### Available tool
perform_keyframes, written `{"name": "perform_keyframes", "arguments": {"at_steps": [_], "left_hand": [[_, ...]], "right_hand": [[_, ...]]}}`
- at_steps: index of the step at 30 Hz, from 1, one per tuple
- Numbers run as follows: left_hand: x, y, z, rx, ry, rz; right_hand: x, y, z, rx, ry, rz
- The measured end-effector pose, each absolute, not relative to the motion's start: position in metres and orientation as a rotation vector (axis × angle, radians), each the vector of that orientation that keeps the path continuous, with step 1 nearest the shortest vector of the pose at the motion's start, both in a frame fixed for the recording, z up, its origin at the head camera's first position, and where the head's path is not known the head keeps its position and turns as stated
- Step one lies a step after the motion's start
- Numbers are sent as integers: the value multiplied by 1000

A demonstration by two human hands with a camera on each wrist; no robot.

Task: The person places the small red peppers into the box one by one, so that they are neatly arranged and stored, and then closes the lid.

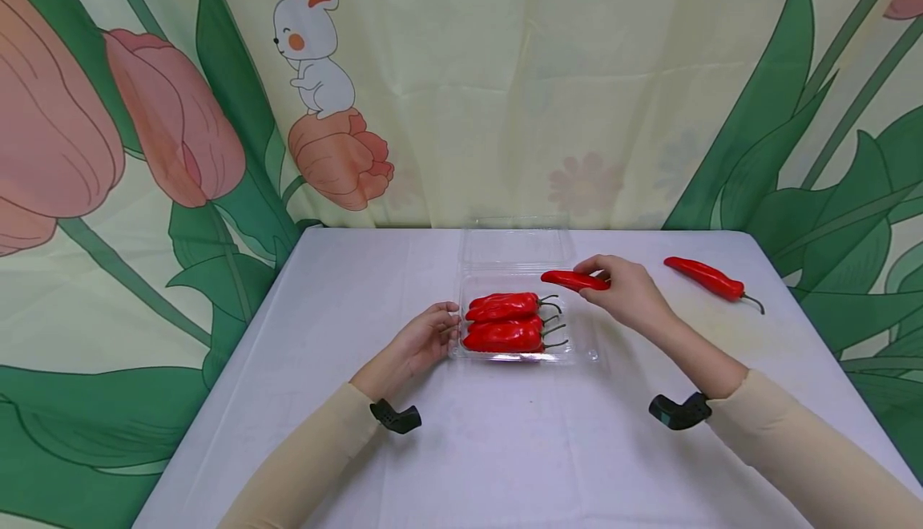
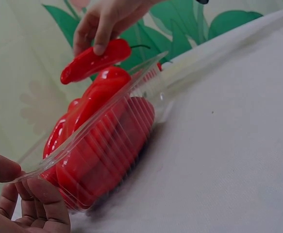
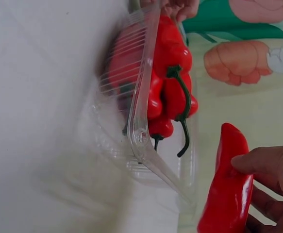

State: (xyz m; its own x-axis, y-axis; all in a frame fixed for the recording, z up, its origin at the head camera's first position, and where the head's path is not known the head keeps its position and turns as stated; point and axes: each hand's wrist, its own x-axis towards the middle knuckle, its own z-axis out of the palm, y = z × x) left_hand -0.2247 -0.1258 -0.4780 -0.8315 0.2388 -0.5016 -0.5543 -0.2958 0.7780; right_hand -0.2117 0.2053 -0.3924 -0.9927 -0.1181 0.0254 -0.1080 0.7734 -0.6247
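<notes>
A red chili pepper (image 1: 565,278) hangs above the right end of a clear plastic container (image 2: 75,145), pinched between the thumb and fingers of my right hand (image 1: 629,295). Several red peppers (image 1: 503,335) lie in the container, stems pointing right. At the container's left end, my left hand (image 1: 424,341) pinches the rim; the left wrist view shows the thumb above it and curled fingers below. The hinged lid (image 1: 515,245) stands open on the far side. The right wrist view shows the held pepper (image 3: 227,179) apart from those in the container.
Another red pepper (image 1: 705,276) with a green stem lies on the right of the white-covered table (image 1: 505,449). Behind the table hangs a curtain (image 1: 476,96) printed with tulips and a rabbit. A black wrist device (image 1: 679,411) sits on the right forearm.
</notes>
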Motion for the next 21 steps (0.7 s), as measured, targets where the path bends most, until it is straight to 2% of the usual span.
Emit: {"name": "perform_keyframes", "arguments": {"at_steps": [21], "left_hand": [[-224, -125, -479, -394, 1478, 2157]], "right_hand": [[-209, 180, -391, -277, 2922, -1059]]}}
